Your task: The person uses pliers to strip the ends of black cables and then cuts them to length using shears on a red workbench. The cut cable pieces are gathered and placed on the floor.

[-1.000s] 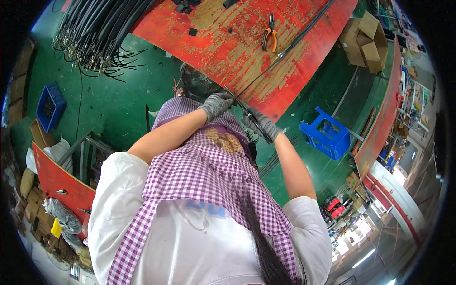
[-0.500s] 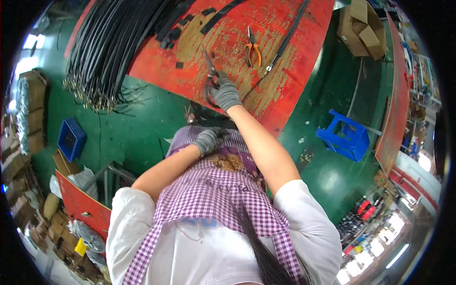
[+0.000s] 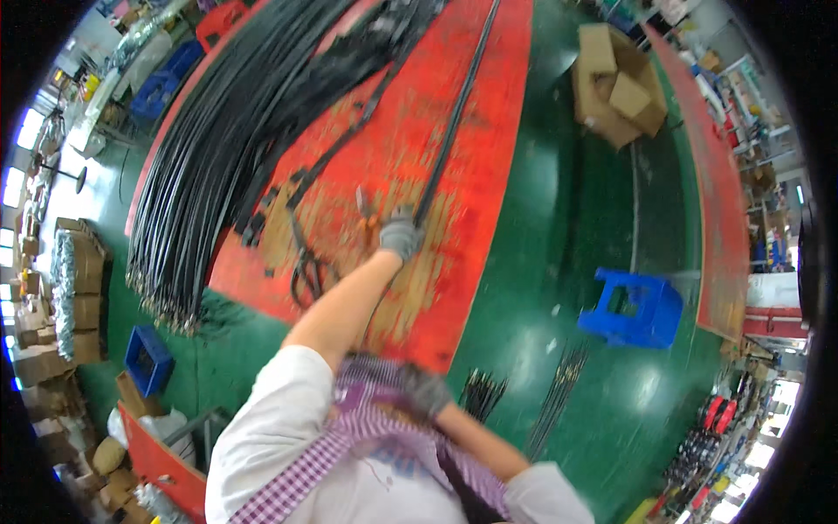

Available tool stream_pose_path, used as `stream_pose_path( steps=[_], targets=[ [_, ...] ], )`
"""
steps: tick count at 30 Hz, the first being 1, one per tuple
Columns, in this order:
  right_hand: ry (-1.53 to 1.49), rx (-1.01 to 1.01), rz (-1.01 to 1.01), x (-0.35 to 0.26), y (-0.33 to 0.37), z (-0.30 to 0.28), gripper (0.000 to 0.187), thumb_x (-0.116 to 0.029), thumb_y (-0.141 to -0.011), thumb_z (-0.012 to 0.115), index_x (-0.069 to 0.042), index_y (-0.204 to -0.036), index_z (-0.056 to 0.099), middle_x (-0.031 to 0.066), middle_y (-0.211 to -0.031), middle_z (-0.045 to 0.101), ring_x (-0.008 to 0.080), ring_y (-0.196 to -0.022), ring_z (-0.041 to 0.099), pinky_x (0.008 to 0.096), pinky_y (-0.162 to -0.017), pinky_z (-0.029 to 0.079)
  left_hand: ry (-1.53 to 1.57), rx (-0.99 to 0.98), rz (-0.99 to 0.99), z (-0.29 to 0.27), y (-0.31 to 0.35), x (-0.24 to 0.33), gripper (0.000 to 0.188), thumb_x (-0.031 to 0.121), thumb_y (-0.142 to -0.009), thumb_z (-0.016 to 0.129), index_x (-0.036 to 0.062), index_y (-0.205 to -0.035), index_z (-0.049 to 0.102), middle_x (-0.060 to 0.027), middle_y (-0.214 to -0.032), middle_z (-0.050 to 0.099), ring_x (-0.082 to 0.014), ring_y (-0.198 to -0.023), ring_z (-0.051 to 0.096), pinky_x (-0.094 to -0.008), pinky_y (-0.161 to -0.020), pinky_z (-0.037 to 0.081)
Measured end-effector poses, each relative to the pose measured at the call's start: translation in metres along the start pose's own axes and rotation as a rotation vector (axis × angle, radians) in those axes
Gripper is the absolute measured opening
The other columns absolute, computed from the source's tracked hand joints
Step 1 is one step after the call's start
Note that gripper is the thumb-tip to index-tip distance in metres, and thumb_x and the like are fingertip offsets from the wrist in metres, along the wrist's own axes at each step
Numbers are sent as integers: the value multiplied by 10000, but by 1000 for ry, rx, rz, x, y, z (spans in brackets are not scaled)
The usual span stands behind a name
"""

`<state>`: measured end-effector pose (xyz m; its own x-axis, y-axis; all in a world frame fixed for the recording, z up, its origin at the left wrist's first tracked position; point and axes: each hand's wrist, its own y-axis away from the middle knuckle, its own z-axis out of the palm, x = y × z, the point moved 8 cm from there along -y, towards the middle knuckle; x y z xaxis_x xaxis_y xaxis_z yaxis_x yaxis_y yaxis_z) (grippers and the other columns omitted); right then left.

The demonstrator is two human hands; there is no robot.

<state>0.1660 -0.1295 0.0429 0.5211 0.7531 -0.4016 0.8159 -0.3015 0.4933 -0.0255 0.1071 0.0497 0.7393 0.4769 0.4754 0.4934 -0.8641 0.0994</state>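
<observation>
My left hand (image 3: pixel 401 236), in a grey glove, is closed around the lower part of a long black cable (image 3: pixel 454 122) that runs up the red table (image 3: pixel 493 166). Pliers with orange handles (image 3: pixel 367 224) lie just left of that hand, partly hidden by it. Beyond my left forearm, black-handled scissors (image 3: pixel 310 272) rest on the table, blurred, by a black strip (image 3: pixel 332 155). My right hand (image 3: pixel 425 390), gloved too, is low over my checked apron (image 3: pixel 375 410); motion smears its fingers, so I cannot make out whether it holds anything.
A thick bundle of black cables (image 3: pixel 218 166) hangs over the table's left edge. Small black offcuts (image 3: pixel 253 229) lie beside it. On the green floor stand a blue stool (image 3: pixel 635 307), a cardboard box (image 3: pixel 615 87) and a blue crate (image 3: pixel 148 360). More cables (image 3: pixel 559 393) hang at right.
My right hand has let go of the scissors, now on the table, and drawn back to my lap. My left hand has moved from my lap onto the cable. The view has shifted.
</observation>
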Motion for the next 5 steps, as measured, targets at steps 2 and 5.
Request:
stream_pose_path(
  steps=[2,5],
  targets=[
    [-271,134,12,18,16,3,411,-215,-786,372,7,-1132,350,185,-1029,480,236,-869,502,319,-709,411,-26,-142,-187,38,-27,25,440,279,-762,474,42,-1121,381,-175,-1144,391,-285,-1054,398,-381,-850,353],
    [-618,258,29,38,24,8,511,-364,-792,370,-74,-1205,285,181,-1137,404,235,-1019,414,324,-851,305,176,-496,-376,88,-56,17,613,400,-750,476,73,-1214,247,-171,-1283,221,-377,-1140,277,-402,-891,322]
  ],
)
